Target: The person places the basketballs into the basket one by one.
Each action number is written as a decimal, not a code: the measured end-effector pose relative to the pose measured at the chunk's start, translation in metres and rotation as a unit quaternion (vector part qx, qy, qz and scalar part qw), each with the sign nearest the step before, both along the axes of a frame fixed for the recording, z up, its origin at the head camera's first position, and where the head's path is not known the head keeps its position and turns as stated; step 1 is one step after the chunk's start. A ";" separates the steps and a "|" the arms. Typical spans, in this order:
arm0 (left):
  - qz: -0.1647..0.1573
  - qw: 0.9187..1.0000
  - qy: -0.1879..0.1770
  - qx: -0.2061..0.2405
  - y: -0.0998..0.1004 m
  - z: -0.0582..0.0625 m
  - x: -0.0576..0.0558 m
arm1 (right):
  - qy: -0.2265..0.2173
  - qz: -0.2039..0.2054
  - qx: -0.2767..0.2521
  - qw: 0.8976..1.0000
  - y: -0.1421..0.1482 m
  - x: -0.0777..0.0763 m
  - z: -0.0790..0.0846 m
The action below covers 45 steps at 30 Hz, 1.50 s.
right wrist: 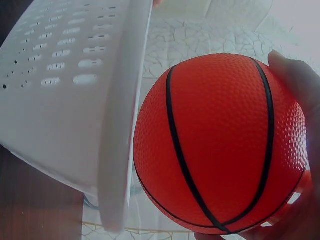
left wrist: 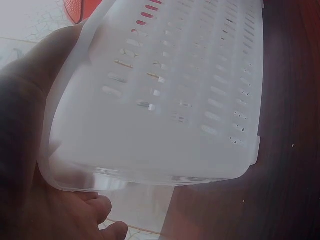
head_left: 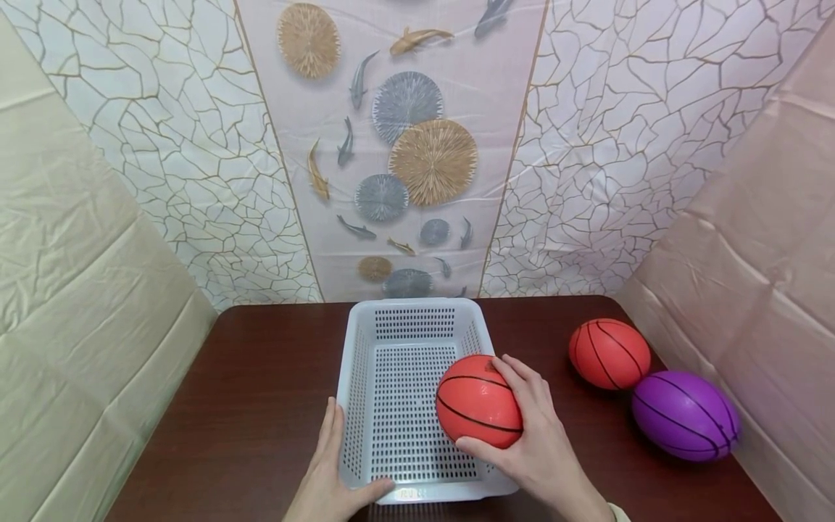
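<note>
A red ball with black basketball lines [head_left: 479, 402] is in my right hand [head_left: 544, 435], gripped between the thumb on its near side and the fingers on its far right. It is held up at the right side of a white perforated plastic basket [head_left: 409, 494], overlapping its rim in the head view. In the right wrist view the ball [right wrist: 220, 145] fills the space beside the basket wall [right wrist: 60, 115]. My left hand [head_left: 335, 471] rests at the basket's near left corner, fingers extended along the outer side, thumb over the front rim. No ball shows inside the basket.
Another red ball [head_left: 609, 354] and a purple ball [head_left: 685, 415] lie side by side at the right of the dark brown table [head_left: 261, 406]. A patterned cloth [head_left: 417, 145] hangs behind, with beige cloth [head_left: 750, 239] at both sides.
</note>
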<state>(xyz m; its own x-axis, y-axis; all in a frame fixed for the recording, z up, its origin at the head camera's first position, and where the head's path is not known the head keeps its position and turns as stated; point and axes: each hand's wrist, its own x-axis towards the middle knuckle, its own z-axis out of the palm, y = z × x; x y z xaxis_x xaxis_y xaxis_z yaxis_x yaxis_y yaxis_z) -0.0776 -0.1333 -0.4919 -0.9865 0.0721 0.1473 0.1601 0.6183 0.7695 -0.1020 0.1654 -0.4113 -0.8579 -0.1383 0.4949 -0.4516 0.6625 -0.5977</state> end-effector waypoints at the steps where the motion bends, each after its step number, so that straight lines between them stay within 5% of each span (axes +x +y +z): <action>1: 0.000 1.000 -0.001 0.001 0.000 0.000 0.000 | 0.001 0.001 0.001 1.000 -0.001 0.000 -0.001; 37: 0.008 0.999 -0.039 0.010 0.000 0.004 -0.001 | -0.030 0.005 0.021 0.999 -0.021 -0.005 -0.020; 45: 0.006 1.000 -0.006 0.011 0.000 0.000 -0.001 | -0.023 0.006 0.027 0.999 -0.023 -0.006 -0.022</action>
